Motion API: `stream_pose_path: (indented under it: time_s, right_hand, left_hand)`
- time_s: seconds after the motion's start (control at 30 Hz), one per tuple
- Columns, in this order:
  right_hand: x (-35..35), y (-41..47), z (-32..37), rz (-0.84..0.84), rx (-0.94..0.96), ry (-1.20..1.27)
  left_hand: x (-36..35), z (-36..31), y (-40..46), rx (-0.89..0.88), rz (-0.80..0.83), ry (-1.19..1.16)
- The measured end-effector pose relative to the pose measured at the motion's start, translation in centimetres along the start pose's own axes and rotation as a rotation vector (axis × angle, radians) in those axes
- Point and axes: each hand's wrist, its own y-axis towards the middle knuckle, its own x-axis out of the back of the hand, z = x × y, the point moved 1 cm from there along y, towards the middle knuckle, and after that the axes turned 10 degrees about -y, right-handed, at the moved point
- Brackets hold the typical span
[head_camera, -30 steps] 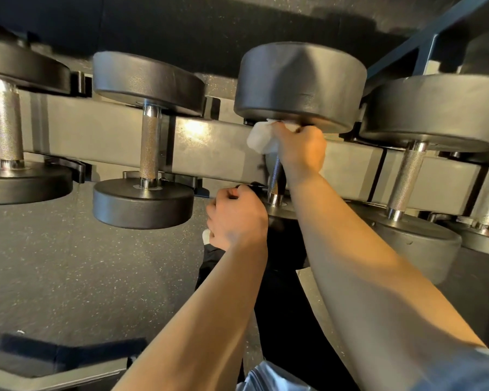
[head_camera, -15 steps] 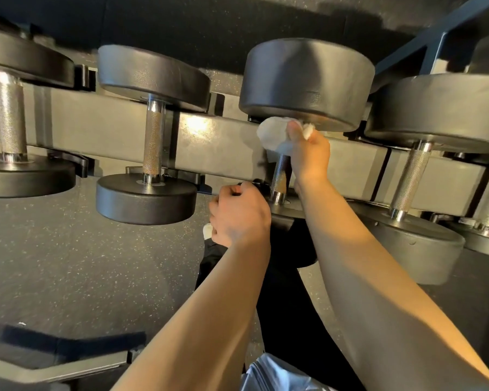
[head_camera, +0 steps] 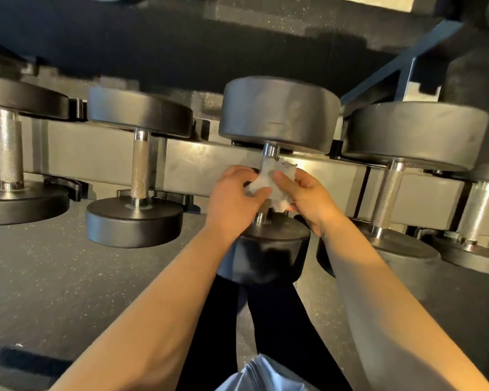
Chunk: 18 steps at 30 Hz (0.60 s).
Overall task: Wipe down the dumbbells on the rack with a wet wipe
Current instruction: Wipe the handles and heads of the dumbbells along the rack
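White wet wipe (head_camera: pixel 268 182) bunched around chrome handle of middle dumbbell (head_camera: pixel 277 117) on rack (head_camera: pixel 203 162), pinched between left hand (head_camera: pixel 233 198) and right hand (head_camera: pixel 305 196), both grips closed on it.

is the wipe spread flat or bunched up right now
Bunched up. The wet wipe is a crumpled wad with ragged folds, pinched between the left hand and right hand around the dumbbell handle.

Dim, warm light. Glare patch on the grey metal rack beam (head_camera: pixel 209 159) just right of its centre; chrome handles glint. Floor behind the beam in deep shadow. Wide-angle bending and soft blur at frame edges.
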Motion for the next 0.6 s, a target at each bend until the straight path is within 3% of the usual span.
stream_pose_path:
  time_s: [0.17,0.27,0.43,0.5,0.6]
  right_hand:
    - [1.0,-1.2,-0.3,-0.063,0.045,0.048]
    - [0.8,-1.2,-0.2,-0.201,0.055,-0.010]
    - [-0.2,-0.8,0.0,-0.373,-0.106,-0.108]
    - [-1.3,-1.0,0.3,-0.334,-0.044,-0.180]
    - [-3.5,-0.6,0.7,-0.141,0.021,-0.233]
  left_hand:
    - [-1.3,-2.4,-0.3,-0.007,0.019,-0.320]
    - [-2.3,-2.7,-0.3,0.086,0.012,-0.287]
    - [-1.9,-1.3,0.1,0.137,-0.222,-0.151]
    - [-1.3,-0.9,-0.3,0.110,-0.250,-0.091]
    - [-0.4,-0.5,-0.7,0.096,-0.298,-0.026]
